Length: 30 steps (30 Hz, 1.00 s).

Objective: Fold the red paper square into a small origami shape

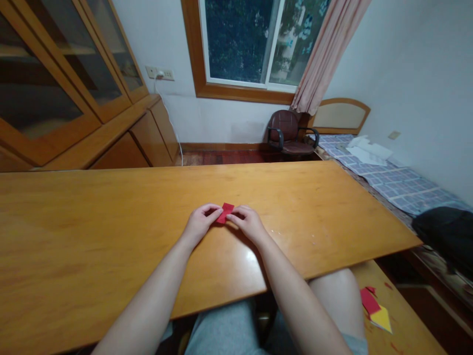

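Note:
A small folded piece of red paper is held just above the wooden table, near its middle. My left hand pinches its left side with fingers curled. My right hand pinches its right side the same way. Both forearms reach forward over the table's near edge. The lower part of the paper is hidden by my fingertips.
Red and yellow paper pieces lie on a low wooden bench at the lower right. A brown office chair stands under the window. A bed with white papers and a black bag runs along the right. Wooden cabinets fill the left.

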{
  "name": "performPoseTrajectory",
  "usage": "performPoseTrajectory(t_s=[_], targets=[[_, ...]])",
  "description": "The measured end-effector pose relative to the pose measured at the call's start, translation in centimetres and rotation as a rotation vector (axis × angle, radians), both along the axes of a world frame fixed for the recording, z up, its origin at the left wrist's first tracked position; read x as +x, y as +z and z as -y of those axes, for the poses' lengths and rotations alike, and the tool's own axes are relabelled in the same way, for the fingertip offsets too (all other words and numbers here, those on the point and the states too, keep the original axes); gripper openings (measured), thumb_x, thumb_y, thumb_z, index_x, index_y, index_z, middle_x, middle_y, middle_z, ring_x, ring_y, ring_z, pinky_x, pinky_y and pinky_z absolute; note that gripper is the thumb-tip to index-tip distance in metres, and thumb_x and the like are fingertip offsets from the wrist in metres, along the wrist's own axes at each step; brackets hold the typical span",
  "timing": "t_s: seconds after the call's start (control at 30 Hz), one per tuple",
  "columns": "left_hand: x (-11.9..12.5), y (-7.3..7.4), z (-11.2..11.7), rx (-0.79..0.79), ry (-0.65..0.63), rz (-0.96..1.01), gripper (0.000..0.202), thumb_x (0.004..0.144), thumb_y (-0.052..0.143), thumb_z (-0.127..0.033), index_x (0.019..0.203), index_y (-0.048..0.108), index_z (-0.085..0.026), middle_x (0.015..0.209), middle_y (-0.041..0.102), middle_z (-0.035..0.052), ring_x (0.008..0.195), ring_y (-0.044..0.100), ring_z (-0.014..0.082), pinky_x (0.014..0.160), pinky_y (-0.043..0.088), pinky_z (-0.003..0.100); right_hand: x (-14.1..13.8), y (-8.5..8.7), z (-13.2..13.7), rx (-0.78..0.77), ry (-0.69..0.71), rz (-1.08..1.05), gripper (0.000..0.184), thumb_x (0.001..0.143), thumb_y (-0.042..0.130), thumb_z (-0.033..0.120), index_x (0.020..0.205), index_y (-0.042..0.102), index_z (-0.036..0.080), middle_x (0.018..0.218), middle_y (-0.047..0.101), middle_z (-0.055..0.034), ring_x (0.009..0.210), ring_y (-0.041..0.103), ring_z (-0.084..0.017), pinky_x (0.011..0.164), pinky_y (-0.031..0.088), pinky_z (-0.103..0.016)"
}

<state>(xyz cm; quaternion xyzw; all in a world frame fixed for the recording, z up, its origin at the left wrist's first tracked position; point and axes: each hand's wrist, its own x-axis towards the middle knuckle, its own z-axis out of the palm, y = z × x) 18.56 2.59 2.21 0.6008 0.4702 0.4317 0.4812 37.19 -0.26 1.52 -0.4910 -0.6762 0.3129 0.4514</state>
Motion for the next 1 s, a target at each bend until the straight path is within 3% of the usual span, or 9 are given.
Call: performPoseTrajectory(t_s=[0.13, 0.47, 0.7, 1.0], targets=[[0.00, -0.27, -0.06, -0.001, -0.016, 0.002, 0.027, 0.073, 0.071, -0.042, 0.080, 0.071, -0.016, 0.081, 0.072, 0.0045, 0.077, 0.065, 0.0188, 0.077, 0.051, 0.029, 0.02, 0.34, 0.07, 0.015, 0.011, 0.033, 0.013, 0.086, 0.069, 0.027, 0.076, 0.073, 0.019, 0.076, 0.069, -0.0031, 0.076, 0.061, -0.016, 0.074, 0.044, -0.028], [-0.14, -0.10, -0.07, 0.015, 0.042, -0.014, 0.031, 0.072, 0.070, -0.047, 0.081, 0.071, -0.017, 0.084, 0.073, 0.0056, 0.079, 0.066, 0.0209, 0.082, 0.053, 0.035, 0.09, 0.35, 0.15, -0.027, 0.007, -0.009, 0.010, 0.086, 0.069, 0.026, 0.083, 0.075, 0.019, 0.081, 0.071, -0.0033, 0.079, 0.063, -0.016, 0.075, 0.045, -0.026], [-0.16, -0.39, -0.08, 0.006, -0.011, -0.015, 0.031, 0.076, 0.069, -0.046, 0.084, 0.070, -0.016, 0.085, 0.073, 0.0058, 0.082, 0.066, 0.0205, 0.081, 0.052, 0.032, -0.10, 0.41, 0.06, -0.036, 0.026, 0.087, 0.010, 0.083, 0.071, 0.027, 0.078, 0.075, 0.020, 0.077, 0.070, -0.0029, 0.075, 0.061, -0.016, 0.074, 0.044, -0.028], [-0.28, -0.31, -0.20, 0.008, 0.074, 0.007, 0.032, 0.074, 0.071, -0.046, 0.085, 0.070, -0.016, 0.088, 0.073, 0.0056, 0.084, 0.065, 0.0207, 0.084, 0.051, 0.032, -0.07, 0.56, 0.26, -0.054, 0.045, 0.045, 0.009, 0.084, 0.069, 0.024, 0.080, 0.076, 0.020, 0.078, 0.071, -0.0034, 0.076, 0.063, -0.016, 0.074, 0.045, -0.028]])
